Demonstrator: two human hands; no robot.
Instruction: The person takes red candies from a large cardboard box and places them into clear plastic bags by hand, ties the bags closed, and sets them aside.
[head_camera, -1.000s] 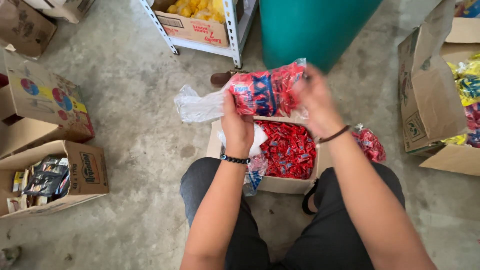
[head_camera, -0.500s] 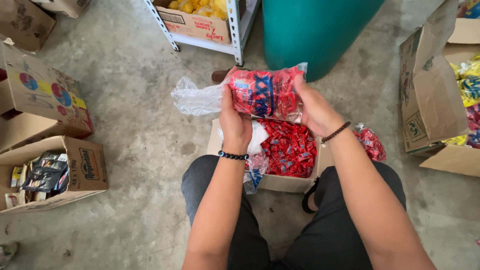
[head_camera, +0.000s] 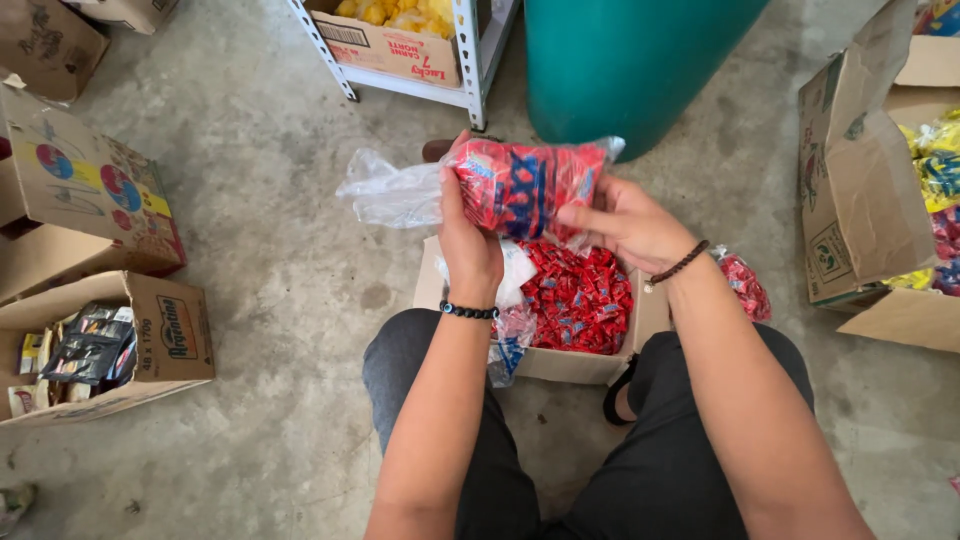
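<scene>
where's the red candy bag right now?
Head view, centre: the red candy bag is held up in both hands, left hand and right hand, above the open box of red sweets, in front of the teal drum.

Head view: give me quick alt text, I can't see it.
Both hands, left hand and right hand, hold a clear bag of red sweets above an open cardboard box of more red sweets, set on a concrete floor between the seated person's knees.
</scene>
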